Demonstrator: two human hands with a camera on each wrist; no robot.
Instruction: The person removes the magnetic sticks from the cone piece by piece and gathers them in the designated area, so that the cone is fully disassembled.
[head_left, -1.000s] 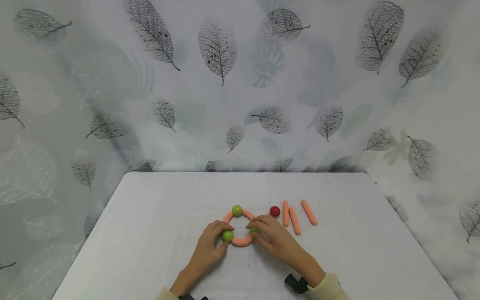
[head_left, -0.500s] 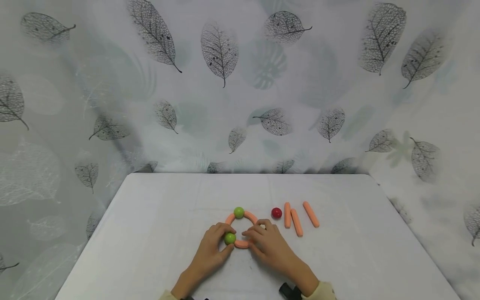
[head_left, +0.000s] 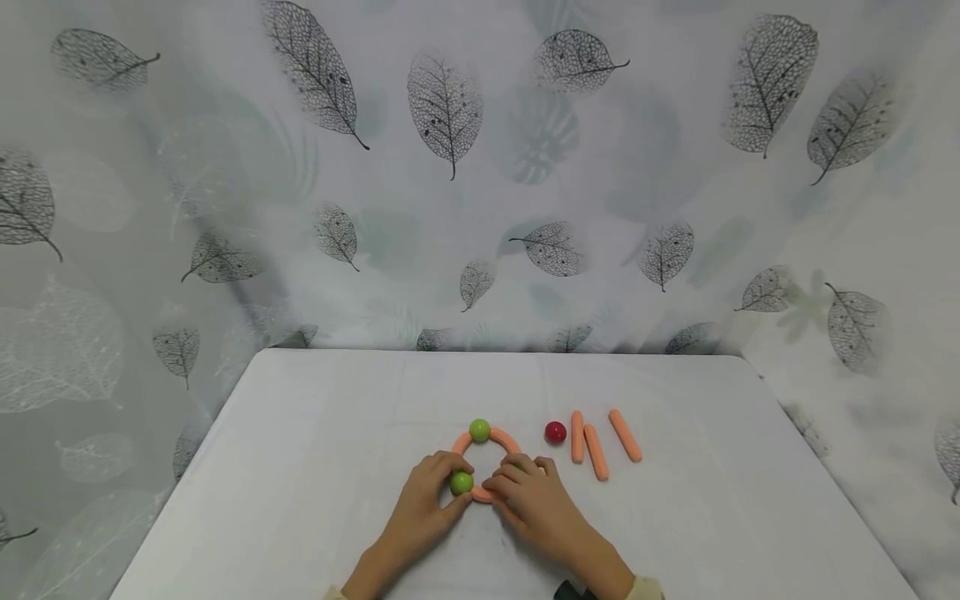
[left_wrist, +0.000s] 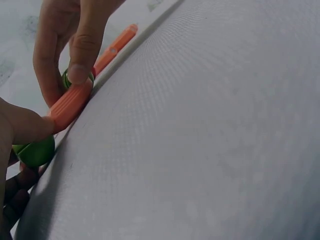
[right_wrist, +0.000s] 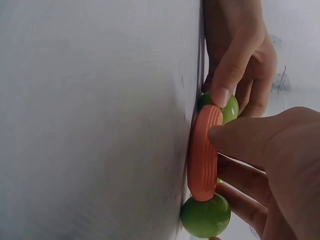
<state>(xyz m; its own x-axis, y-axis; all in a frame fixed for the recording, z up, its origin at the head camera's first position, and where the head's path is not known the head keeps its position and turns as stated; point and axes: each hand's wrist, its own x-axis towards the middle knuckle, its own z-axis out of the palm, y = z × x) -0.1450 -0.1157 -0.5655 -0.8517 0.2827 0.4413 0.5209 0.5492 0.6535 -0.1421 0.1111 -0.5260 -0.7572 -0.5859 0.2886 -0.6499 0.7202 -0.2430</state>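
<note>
A ring of curved orange pieces joined by green balls lies on the white table (head_left: 337,450). My left hand (head_left: 423,508) holds the left green ball (head_left: 462,482), fingers behind it and thumb in front, at the end of the front curved orange piece (head_left: 483,495). Across the ring, my right hand (head_left: 543,508) pinches that same front piece, its thumb outside and fingers inside. Those fingers mostly cover the right green ball (right_wrist: 206,216) in the head view. A third green ball (head_left: 480,430) tops the ring between two more curved pieces, untouched.
Right of the ring sits a red ball (head_left: 555,432). Beside it lie three straight orange sticks, a left one (head_left: 577,436), a middle one (head_left: 596,452) and a right one (head_left: 625,435). A leaf-patterned curtain (head_left: 480,183) hangs behind the table.
The right hand has shifted from the right green ball toward the front curved piece, covering more of it. The left hand keeps its hold. The whole head view has shifted slightly.
</note>
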